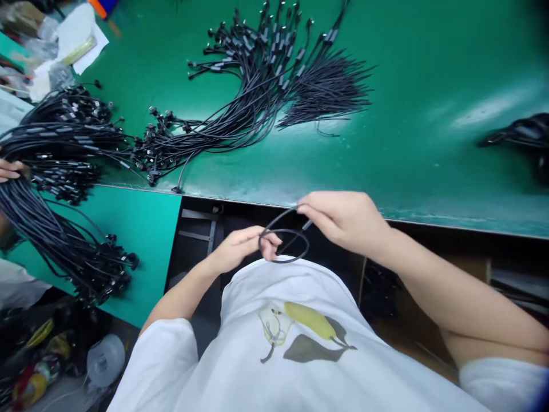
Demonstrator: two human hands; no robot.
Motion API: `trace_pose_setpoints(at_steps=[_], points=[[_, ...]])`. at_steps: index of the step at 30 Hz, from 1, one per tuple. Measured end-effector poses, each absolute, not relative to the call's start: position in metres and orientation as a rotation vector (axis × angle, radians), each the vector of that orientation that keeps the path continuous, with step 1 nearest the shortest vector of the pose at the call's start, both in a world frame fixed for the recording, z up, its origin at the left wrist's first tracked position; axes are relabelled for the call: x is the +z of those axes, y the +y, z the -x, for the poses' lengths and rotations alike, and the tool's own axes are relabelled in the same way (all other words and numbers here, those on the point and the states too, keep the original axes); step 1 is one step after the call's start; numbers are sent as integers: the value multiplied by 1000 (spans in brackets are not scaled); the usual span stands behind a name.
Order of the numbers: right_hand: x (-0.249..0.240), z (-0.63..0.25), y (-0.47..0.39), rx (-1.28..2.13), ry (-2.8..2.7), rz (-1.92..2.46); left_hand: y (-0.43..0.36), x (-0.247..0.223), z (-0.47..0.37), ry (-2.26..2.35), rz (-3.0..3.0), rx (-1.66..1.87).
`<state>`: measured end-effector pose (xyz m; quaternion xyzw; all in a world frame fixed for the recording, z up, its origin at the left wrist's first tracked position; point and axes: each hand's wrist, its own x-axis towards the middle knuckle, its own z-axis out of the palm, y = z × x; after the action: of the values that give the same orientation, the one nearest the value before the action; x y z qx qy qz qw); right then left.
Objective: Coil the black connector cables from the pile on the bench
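A thin black cable (288,261) is bent into loops between my two hands, in front of my white shirt. My left hand (246,243) is closed on one side of the loops, its fingertips pinching the cable. At the table's front edge, my right hand (343,220) pinches the upper part of the same cable. A grey sleeve (307,225) on the cable shows just below the right fingers. Beyond my hands lies a spread bunch of black cables (240,114) with small connectors, beside a pile of short black cable ties or wires (334,88) whose exact kind I cannot tell.
The green table (429,143) stretches across the view. At the left, a co-worker's hand (8,170) touches a thick bundle of cables (43,229) that lies over a lower green surface (158,229). A dark bundle (523,137) sits at the far right. White paper (81,34) lies upper left.
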<state>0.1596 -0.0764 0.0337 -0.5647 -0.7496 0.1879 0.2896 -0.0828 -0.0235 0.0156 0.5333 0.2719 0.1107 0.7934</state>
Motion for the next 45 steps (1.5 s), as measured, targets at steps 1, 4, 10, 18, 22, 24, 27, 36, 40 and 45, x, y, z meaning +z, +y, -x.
trace_pose_setpoints(at_steps=[1,4,10,18,22,24,27,36,40,45], points=[[36,-166,-71,490,-1983,1541,-21,17,83,598,-1034,258],[31,-177,-65,560,-1973,1532,-14,21,83,649,-865,342],[17,-175,-67,642,-1987,1477,-12,20,71,690,-855,427],[21,-172,-56,685,-2154,1452,-4,25,66,651,-850,244],[20,-164,-49,704,-2041,1461,-5,23,61,639,-858,214],[18,-162,-46,774,-1893,1455,-6,22,61,635,-870,227],[15,-162,-45,866,-1716,1430,-5,24,62,630,-860,222],[20,-150,-45,822,-1913,1310,-6,23,54,668,-803,190],[13,-153,-43,871,-1691,1400,-7,26,57,638,-822,131],[11,-158,-44,950,-1625,1410,-10,29,67,535,-730,120]])
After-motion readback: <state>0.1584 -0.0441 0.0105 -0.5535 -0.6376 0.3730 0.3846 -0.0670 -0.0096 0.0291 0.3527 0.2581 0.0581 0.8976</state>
